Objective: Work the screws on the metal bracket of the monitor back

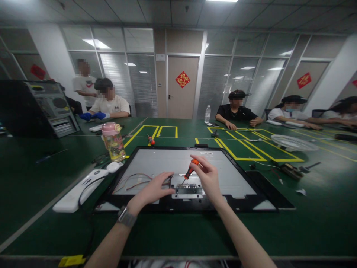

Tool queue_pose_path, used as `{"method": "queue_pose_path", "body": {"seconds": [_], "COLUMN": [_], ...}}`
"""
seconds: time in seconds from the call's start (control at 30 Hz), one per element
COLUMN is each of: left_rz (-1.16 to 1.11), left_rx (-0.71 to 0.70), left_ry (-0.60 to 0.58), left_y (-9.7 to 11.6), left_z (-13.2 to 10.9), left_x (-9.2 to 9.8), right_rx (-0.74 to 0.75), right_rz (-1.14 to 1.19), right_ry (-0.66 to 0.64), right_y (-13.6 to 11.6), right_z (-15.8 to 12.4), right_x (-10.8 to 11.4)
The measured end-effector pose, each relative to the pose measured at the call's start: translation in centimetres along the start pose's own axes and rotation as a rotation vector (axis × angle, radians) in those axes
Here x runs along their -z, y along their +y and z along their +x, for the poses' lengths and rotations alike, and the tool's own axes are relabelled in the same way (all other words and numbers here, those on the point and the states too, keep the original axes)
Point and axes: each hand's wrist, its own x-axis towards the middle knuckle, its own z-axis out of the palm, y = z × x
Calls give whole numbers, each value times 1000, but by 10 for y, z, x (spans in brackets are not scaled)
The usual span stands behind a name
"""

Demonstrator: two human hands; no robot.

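My right hand [208,176] grips a red and black screwdriver [190,170], its shaft slanting down to the left. The tip meets a silver metal bracket [188,194] with a slotted hinge part; whether it sits in a screw cannot be told. On the bracket's left side my left hand [155,188] is closed, fingers along the back edge and thumb in front. Under both hands lies a flat display panel [223,169] with a grey back and black frame. Thin wires [134,178] run across the panel to the left of the bracket.
A white power bank-like box [79,191] with a cable and a pink-lidded bottle [113,143] stand left. Another red screwdriver [151,140] lies beyond the panel. To the right are a black slab [269,190] and a white round frame [294,143]. Several people sit across the green table [184,238].
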Motion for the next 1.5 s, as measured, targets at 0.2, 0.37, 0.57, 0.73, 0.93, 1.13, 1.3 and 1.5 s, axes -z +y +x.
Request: {"method": "queue_pose_path", "body": {"seconds": [0.2,0.37,0.57,0.73,0.93,1.13,1.3,1.5], "left_rz": [-1,2,5,-9,-17,-18,-12,-5], "left_rx": [-3,11,-2,1,7,10,14,19], "left_ry": [11,-4,12,14,9,3,5,-7], "left_y": [0,2,0,0,3,2,-2,1], "left_z": [0,0,0,0,0,-1,0,0], "left_x": [0,2,0,0,0,1,-1,0], "right_rx": [15,14,51,48,48,-25,-103,-80], "right_rz": [31,-38,-69,-29,-6,12,131,1], "right_ry": [-62,-7,-31,-58,-12,-41,-87,27], "right_y": [-1,0,-1,-3,-1,0,4,6], "right_z": [-3,-2,-2,-3,-2,-1,0,2], "right_x": [-1,-2,-1,-2,-3,0,1,1]}}
